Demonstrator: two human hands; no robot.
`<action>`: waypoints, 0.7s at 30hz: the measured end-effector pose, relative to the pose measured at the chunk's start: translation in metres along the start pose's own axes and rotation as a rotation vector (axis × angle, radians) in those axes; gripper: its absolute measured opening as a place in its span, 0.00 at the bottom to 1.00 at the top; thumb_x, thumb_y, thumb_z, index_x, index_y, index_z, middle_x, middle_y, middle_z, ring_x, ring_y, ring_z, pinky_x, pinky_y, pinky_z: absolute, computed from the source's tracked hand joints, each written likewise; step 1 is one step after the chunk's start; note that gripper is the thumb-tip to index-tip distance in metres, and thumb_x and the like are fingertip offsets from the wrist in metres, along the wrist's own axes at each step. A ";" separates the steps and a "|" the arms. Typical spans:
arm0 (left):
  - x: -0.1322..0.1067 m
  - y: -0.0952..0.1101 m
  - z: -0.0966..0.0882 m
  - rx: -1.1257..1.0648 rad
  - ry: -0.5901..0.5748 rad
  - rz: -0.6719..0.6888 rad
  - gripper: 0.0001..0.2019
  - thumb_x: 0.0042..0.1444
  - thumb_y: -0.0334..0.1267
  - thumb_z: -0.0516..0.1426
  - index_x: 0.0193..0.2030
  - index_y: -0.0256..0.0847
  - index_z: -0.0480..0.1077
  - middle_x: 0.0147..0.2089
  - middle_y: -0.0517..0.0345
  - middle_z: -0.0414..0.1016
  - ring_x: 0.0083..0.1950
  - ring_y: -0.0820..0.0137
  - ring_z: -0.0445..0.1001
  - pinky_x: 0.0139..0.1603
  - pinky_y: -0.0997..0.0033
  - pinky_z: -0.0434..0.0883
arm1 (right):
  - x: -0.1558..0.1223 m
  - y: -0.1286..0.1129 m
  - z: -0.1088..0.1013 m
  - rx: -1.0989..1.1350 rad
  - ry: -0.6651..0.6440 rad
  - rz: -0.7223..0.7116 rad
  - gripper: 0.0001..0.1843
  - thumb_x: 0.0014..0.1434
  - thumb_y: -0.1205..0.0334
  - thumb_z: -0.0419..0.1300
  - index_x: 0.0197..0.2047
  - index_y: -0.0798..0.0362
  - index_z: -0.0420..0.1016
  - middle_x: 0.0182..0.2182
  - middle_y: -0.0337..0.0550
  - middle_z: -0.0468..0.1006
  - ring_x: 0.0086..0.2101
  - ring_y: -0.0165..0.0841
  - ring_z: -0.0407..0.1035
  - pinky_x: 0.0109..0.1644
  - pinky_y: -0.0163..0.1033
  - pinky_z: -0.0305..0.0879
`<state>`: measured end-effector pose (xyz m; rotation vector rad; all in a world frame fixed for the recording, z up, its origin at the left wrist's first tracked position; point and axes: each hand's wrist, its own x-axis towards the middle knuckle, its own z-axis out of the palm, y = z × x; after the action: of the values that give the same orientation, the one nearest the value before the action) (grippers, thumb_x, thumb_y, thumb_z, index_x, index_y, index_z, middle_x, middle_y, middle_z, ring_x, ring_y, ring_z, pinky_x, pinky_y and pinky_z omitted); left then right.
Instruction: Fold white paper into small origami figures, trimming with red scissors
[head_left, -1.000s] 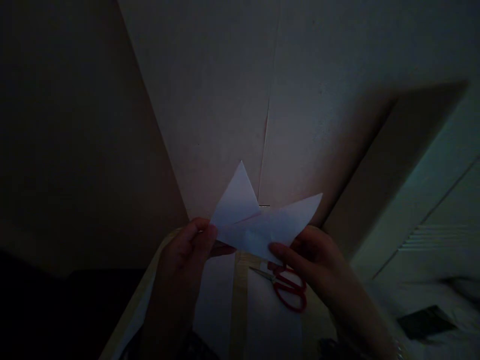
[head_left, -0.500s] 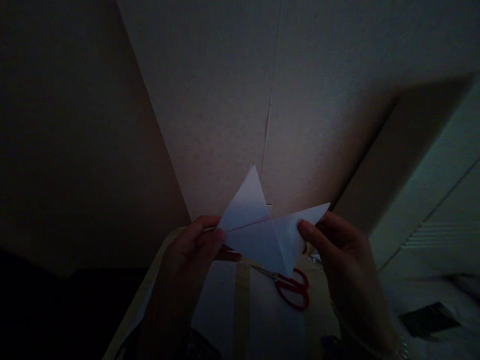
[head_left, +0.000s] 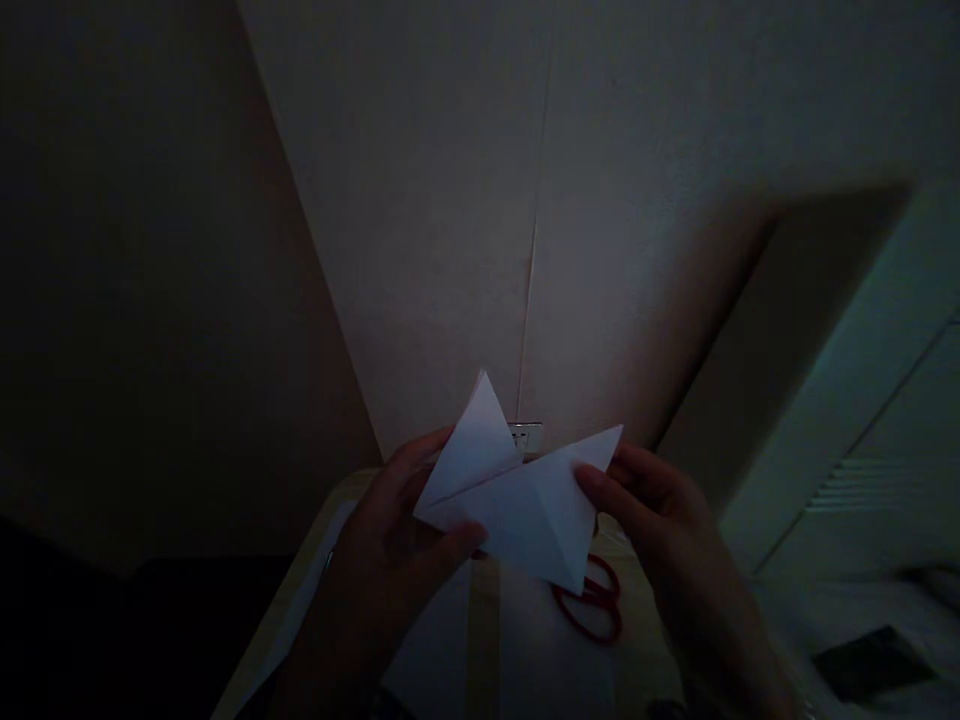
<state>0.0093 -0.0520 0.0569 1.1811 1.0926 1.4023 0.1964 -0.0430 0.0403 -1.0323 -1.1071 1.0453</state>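
"Here we are, low light, and our landmark is the red-handled scissors (head_left: 602, 597), lying on the wooden table (head_left: 646, 650). What's above them?"

"The folded white paper (head_left: 499, 525), held up in the air, and its lowest corner dips right across the scissors, hiding the blades!"

"And the left hand (head_left: 409, 560)?"

"Over to the left of the scissors, gripping the paper's left part: thumb pressed on the front near the bottom edge, fingers round behind. The right hand (head_left: 667, 525) is up and to the right of the scissors, pinching the other end, thumb flat on the front, fingers tucked behind the right-hand point."

"So both are grasping the same piece! What about its shape?"

"Two sharp points, one standing upward, one aimed right, with a slanting crease line between them and a fainter fold down towards the scissors."

"Beneath?"

"One white sheet (head_left: 551, 665) under the scissors, another white sheet (head_left: 435, 655) to their left, a strip of bare wood between."

"Beyond the scissors there's the pale wall (head_left: 420, 250), with what looks like a wall socket (head_left: 529, 437) low on it, though it's too dim to swear to."
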 end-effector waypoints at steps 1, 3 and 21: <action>0.000 -0.002 -0.001 -0.027 -0.018 0.014 0.27 0.41 0.33 0.69 0.51 0.48 0.73 0.41 0.64 0.83 0.35 0.69 0.82 0.33 0.77 0.78 | 0.000 0.000 0.000 0.007 0.016 -0.003 0.08 0.51 0.55 0.69 0.32 0.50 0.82 0.23 0.37 0.79 0.24 0.27 0.69 0.26 0.29 0.65; 0.000 -0.004 -0.002 -0.053 -0.057 0.036 0.34 0.40 0.31 0.70 0.56 0.52 0.69 0.45 0.64 0.83 0.38 0.68 0.82 0.37 0.75 0.79 | -0.001 0.000 0.000 0.015 0.039 -0.010 0.08 0.52 0.55 0.69 0.33 0.50 0.82 0.24 0.38 0.80 0.24 0.27 0.70 0.26 0.28 0.65; 0.003 0.002 0.003 0.018 0.183 0.034 0.12 0.46 0.35 0.64 0.37 0.45 0.68 0.38 0.63 0.81 0.31 0.72 0.78 0.31 0.76 0.72 | -0.003 -0.005 0.004 -0.106 -0.102 0.040 0.07 0.53 0.57 0.66 0.32 0.52 0.77 0.25 0.39 0.79 0.27 0.31 0.73 0.29 0.32 0.69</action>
<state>0.0117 -0.0496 0.0592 1.1053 1.2187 1.5530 0.1931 -0.0465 0.0453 -1.0985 -1.2396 1.0906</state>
